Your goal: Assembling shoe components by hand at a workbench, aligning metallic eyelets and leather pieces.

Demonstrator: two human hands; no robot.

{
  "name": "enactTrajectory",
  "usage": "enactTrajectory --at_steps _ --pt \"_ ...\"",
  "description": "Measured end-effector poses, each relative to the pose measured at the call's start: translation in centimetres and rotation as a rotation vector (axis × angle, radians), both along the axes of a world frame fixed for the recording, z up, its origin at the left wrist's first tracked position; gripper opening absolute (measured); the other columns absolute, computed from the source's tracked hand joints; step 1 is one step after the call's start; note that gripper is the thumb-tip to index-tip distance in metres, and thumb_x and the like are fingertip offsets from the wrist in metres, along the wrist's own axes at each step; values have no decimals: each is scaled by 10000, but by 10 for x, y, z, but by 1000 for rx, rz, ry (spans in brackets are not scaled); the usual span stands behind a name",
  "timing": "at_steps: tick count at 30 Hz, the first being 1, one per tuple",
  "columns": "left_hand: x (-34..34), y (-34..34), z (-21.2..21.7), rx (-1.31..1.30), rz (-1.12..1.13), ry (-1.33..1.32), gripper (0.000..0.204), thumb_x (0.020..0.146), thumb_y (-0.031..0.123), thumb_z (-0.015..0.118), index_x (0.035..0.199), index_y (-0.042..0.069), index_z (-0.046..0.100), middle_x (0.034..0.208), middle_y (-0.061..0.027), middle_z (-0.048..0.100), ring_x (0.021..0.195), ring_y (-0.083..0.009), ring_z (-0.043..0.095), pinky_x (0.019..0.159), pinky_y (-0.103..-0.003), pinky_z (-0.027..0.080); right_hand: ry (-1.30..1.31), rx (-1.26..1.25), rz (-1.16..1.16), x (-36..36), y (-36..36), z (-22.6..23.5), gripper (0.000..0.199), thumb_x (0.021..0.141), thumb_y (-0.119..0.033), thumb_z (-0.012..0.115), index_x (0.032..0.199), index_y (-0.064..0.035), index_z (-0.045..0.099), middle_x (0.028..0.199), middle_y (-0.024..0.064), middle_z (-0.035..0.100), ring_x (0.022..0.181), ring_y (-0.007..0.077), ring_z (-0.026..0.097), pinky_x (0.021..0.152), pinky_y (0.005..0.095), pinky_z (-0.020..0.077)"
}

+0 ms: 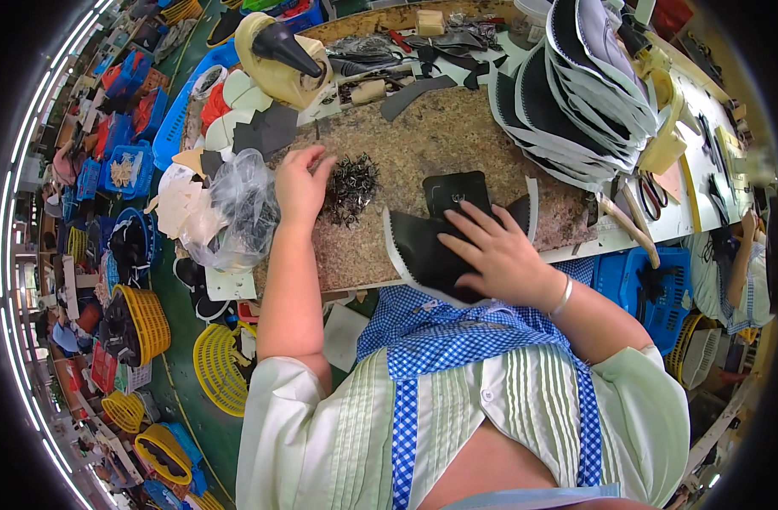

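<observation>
- Two bare hands over a speckled stone-look counter [440, 140], forearms coming in from the lower edge.
- Left hand [299, 185] at the near-left edge of a heap of small dark metal clips [351, 184], fingers bent and tips touching the heap; impossible to tell whether any clip is pinched in the grip.
- Right hand [497, 253] lying flat, fingers spread and unclenched, pressing down on a black shoe piece with a white stitched edge [423, 251]; nothing enclosed in that grip.
- Black shoe piece resting at the near edge of the counter, partly overhanging it, just right of the clip heap.
- Small black rounded patch [457, 192] lying on the counter just beyond the shoe piece, touching it.
- Clear plastic bag [236, 212] crumpled at the counter's left end, beside the left wrist.
- Tall leaning stack of black-and-white shoe pieces [576, 93] at the far right of the counter, well apart from both hands.
- Tan stand with a black cone-shaped top [280, 53] at the far-left corner.
- Silver bangle [562, 297] on the right wrist.
- Yellow baskets [219, 365] on the green floor to the left, below the counter.
</observation>
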State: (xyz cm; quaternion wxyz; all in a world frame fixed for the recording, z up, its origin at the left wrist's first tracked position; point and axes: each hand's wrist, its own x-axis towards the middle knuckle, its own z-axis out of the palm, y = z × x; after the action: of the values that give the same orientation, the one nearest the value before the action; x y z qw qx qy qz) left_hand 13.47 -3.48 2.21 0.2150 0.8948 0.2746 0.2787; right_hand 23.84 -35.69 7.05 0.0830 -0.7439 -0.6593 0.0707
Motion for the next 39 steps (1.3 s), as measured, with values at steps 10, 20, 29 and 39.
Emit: enactTrajectory --at_steps 10,20,29,39 --pt "23 -2 5 -127 -57 338 173 762 189 722 779 19 699 900 -152 615 838 -315 608 759 -395 476 45 197 95 60 24 -43 428 886 -260 580 1307 -211 521 1464 61 383 1374 237 316 1092 516 243" --pt "14 20 -1 -92 -73 148 177 819 169 669 834 -4 630 825 -180 627 790 -341 607 725 -396 475 68 219 104 32 29 -17 509 849 -331 614 1288 -93 516 1438 120 402 1363 262 329 1077 498 288" --pt "16 -85 79 -338 -486 -36 51 876 52 605 904 10 597 790 -9 588 757 -79 545 687 -234 447 597 499 -247 18 -9 -1 580 714 -231 787 1213 -52 551 1257 133 546 1086 262 580 884 387 482" --pt "13 -157 99 -499 -874 75 90 809 11 646 895 6 619 803 -56 615 733 -155 587 689 -265 457 1508 463 -465 2 -15 38 180 774 18 729 913 12 615 853 28 649 797 84 619 743 224 513"
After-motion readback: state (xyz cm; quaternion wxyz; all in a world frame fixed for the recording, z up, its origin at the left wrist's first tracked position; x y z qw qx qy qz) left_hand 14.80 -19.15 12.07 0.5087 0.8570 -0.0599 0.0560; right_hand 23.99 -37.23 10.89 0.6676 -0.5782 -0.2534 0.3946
